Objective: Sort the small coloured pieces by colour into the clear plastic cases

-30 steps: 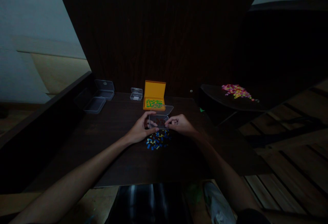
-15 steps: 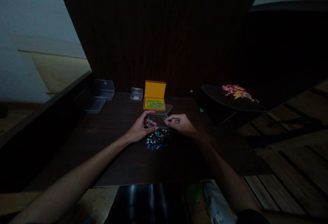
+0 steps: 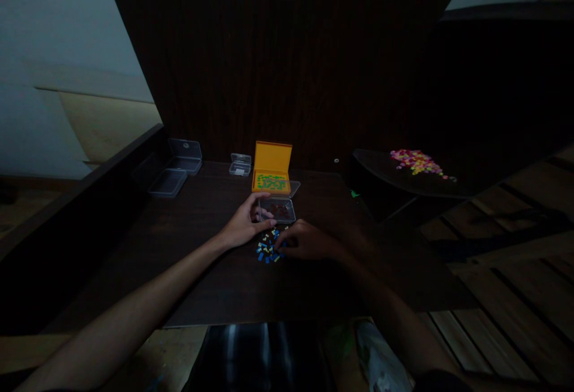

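Observation:
A clear plastic box [image 3: 289,211] with its lid raised stands mid-table, some dark reddish pieces inside it. My left hand [image 3: 248,219] grips the box by its left side, thumb along the near edge and fingers behind. Just in front of the box lies a loose pile of small blue and pale yellow bricks [image 3: 268,251]. Over the right part of that pile is my right hand [image 3: 305,240], thumb and forefinger brought together low among the bricks. Whatever sits between those fingertips is too small and dark to make out.
Behind the clear box stands an open yellow box [image 3: 271,162] with green pieces. A small clear case [image 3: 240,165] and larger open clear cases [image 3: 168,183] sit further left. Pink and yellow pieces [image 3: 417,162] lie on a dark raised surface at right.
My right hand has come away from the clear box's right side and moved down toward me onto the brick pile. My left hand keeps its hold on the box.

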The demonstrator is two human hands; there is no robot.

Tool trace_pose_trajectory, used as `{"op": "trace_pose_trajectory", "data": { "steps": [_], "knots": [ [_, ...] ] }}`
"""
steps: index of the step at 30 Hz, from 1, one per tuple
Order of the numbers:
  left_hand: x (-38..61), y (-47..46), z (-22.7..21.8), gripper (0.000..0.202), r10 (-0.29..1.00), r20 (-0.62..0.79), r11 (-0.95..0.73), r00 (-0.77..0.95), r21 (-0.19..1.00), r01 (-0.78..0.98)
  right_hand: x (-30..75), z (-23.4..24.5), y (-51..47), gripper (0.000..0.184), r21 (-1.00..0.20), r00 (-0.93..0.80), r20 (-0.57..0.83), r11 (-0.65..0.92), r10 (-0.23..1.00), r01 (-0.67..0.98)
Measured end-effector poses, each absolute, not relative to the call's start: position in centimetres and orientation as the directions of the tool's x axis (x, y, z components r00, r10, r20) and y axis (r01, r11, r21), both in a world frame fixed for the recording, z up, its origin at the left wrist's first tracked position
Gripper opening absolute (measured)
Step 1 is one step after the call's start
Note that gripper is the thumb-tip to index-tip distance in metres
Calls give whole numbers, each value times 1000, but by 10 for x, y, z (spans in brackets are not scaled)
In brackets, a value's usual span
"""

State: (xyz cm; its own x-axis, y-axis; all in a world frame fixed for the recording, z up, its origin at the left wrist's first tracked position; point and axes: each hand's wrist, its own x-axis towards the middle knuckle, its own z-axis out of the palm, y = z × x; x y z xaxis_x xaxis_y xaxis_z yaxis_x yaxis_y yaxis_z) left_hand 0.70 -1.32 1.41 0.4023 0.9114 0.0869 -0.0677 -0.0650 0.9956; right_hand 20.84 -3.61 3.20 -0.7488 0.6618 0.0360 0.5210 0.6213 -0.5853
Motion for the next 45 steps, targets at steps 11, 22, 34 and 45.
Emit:
{"op": "trace_pose_trajectory", "data": {
  "steps": [11,22,34,45],
  "knots": [
    [7,-13,14,66,917,109,-93,384,994,-60,213,33,-35,13,-488,-751,-21,649,660,584],
    [7,-13,13,69,915,104,-93,390,995,-46,215,31,-34,13,-472,-759,-49,655,649,591],
    [7,-13,13,67,913,97,-82,397,995,-56,216,29,-35,12,-439,-748,-18,667,663,602],
    [7,-14,15,68,915,81,-64,396,996,-55,215,30,-36,11,-430,-738,10,669,674,606]
  ]
}}
